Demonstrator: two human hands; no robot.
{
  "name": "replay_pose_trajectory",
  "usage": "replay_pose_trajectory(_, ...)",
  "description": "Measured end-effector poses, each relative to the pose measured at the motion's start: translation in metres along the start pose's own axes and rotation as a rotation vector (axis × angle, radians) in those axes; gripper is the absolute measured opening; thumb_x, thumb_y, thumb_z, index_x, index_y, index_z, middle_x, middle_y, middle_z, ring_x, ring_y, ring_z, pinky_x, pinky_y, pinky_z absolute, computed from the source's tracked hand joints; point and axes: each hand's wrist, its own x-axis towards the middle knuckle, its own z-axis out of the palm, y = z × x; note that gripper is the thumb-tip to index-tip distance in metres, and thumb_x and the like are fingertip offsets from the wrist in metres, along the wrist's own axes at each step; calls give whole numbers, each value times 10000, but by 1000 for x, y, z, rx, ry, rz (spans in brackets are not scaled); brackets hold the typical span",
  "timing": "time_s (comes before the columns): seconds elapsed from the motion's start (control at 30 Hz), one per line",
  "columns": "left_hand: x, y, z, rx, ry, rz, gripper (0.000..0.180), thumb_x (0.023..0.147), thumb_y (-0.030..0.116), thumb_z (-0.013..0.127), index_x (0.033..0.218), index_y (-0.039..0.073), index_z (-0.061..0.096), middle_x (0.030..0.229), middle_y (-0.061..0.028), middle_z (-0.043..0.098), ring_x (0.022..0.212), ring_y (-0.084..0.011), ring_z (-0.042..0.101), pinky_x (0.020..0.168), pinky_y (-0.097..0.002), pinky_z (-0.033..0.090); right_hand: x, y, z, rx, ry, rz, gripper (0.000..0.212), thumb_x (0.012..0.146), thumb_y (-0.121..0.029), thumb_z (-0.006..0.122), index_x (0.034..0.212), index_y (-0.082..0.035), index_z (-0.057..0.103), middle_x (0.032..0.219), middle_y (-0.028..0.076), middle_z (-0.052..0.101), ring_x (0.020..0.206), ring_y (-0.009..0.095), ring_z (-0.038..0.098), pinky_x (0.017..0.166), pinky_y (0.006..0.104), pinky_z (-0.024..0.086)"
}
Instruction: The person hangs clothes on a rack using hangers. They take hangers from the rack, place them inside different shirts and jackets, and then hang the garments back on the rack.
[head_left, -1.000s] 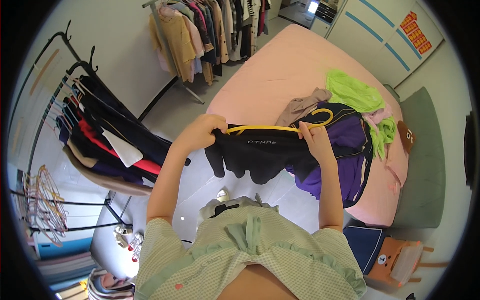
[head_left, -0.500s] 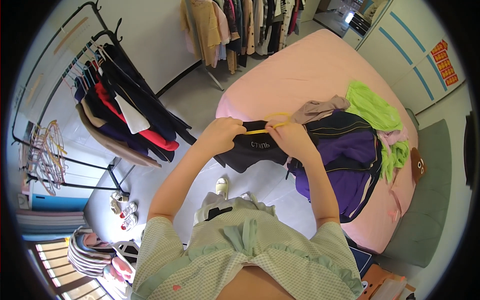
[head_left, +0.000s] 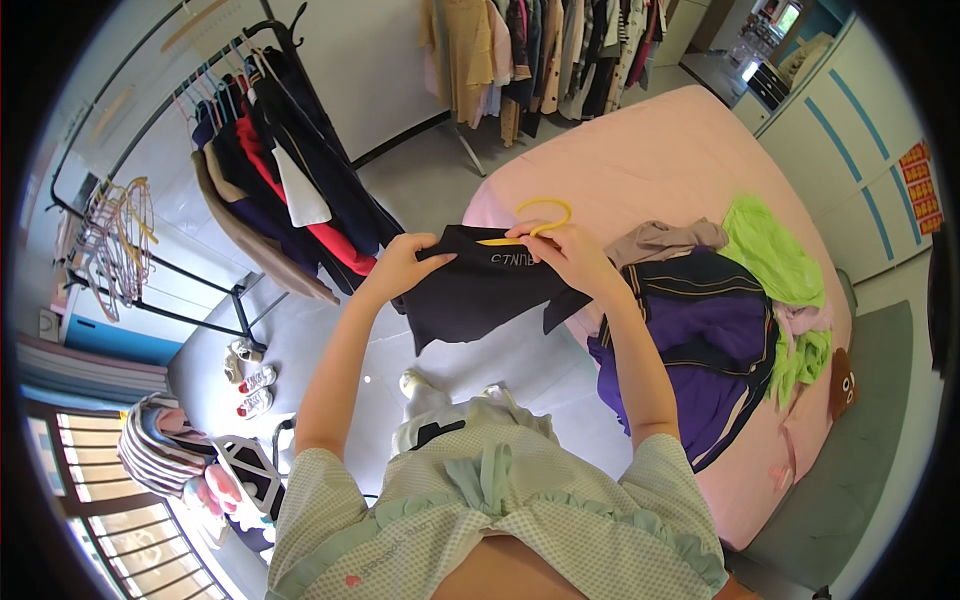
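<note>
A black top (head_left: 470, 305) with pale lettering hangs between my two hands, in front of my body. Its neck opening shows part of a yellow hanger (head_left: 568, 212), whose hook curves up above my right hand. My left hand (head_left: 402, 272) pinches the top's left shoulder, thumb lying over the fabric. My right hand (head_left: 565, 255) is closed round the hanger near the base of its hook, close to the top's other shoulder. Most of the hanger's bar is hidden inside the cloth and behind my fingers.
To the right, a pink bed (head_left: 600, 150) bears a purple and black jacket (head_left: 680, 330), a brown garment (head_left: 670, 242) and lime green cloth (head_left: 770, 250). At left stands a black clothes rack (head_left: 330, 125) with hung clothes and bare hangers (head_left: 125, 240). Shoes (head_left: 255, 390) lie on the floor.
My view has turned left, so the surroundings sit further right. The hanger's hook now stands up clear above my right hand. My left hand's thumb has spread along the top's shoulder.
</note>
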Motion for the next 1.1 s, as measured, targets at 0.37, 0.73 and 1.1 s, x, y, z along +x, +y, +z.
replay_pose_trajectory(0.37, -41, -17, -14, -333, 178, 57, 156, 775, 61, 670, 840, -52, 582, 724, -53, 517, 614, -110, 459, 570, -242, 378, 43, -30, 34, -34, -113, -60, 174, 884, -121, 524, 998, -45, 632, 649, 76, 560, 581, 152, 535, 575, 266, 429)
replay_pose_trajectory(0.73, -125, -51, -140, -153, 541, 28, 105, 791, 14, 620, 860, -53, 579, 733, -50, 573, 682, -112, 507, 660, -227, 411, 67, 14, 94, 118, 372, -152, 252, 852, -119, 569, 1066, 11, 543, 920, 99, 604, 864, 188, 566, 809, 275, 430)
replay_pose_trajectory(1.1, -230, -99, -250, 49, 471, -56, 110, 771, 31, 636, 826, -46, 579, 663, -74, 521, 626, -141, 455, 619, -245, 392, 119, -51, 162, 141, 688, -255, 115, 856, -63, 570, 771, 11, 591, 711, 3, 565, 687, 70, 507, 653, 209, 409)
